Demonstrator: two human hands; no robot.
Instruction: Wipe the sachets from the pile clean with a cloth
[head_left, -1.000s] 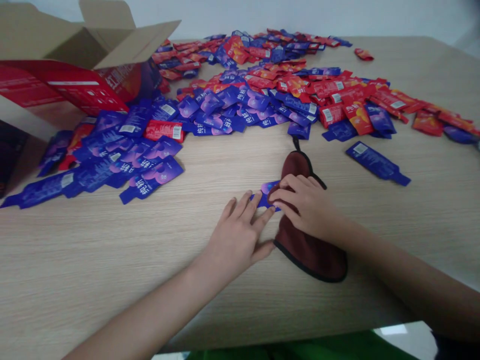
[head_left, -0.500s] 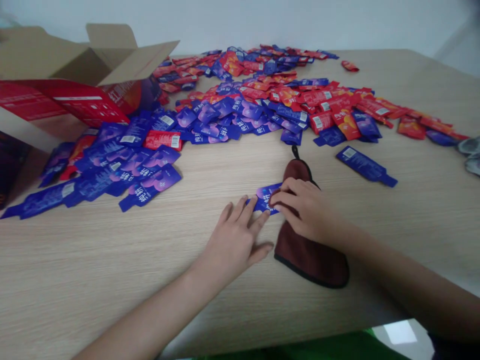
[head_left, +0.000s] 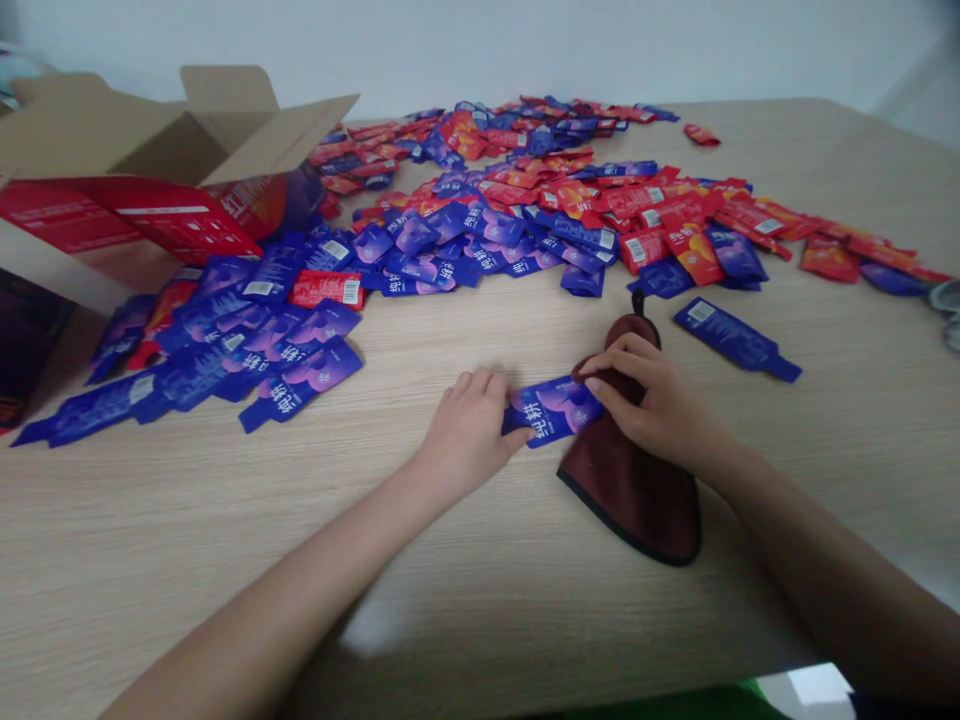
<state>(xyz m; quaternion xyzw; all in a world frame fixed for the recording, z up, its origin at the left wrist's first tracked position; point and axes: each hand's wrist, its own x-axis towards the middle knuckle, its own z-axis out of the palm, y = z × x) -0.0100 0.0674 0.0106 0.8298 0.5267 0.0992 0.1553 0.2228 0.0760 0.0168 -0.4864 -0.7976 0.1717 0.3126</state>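
Observation:
A blue-purple sachet (head_left: 553,408) lies flat on the table between my hands. Its left end is gripped by my left hand (head_left: 474,425), fingers curled and thumb on the near edge. My right hand (head_left: 652,400) is closed on a bunched edge of a dark brown cloth (head_left: 637,490) with black trim and a small hanging loop. That bunched edge sits on or against the sachet's right end. To the right another blue sachet (head_left: 736,338) lies barcode up.
A red cardboard box (head_left: 187,215) with raised flaps stands at the left. Blue sachets (head_left: 270,340) are fanned in front of it. A long pile of red and blue sachets (head_left: 517,215) spreads across the back of the table (head_left: 450,600).
My left hand has gone from spread fingers on the sachet to gripping its left end. My right hand and the bunched cloth have shifted right, uncovering more of the sachet.

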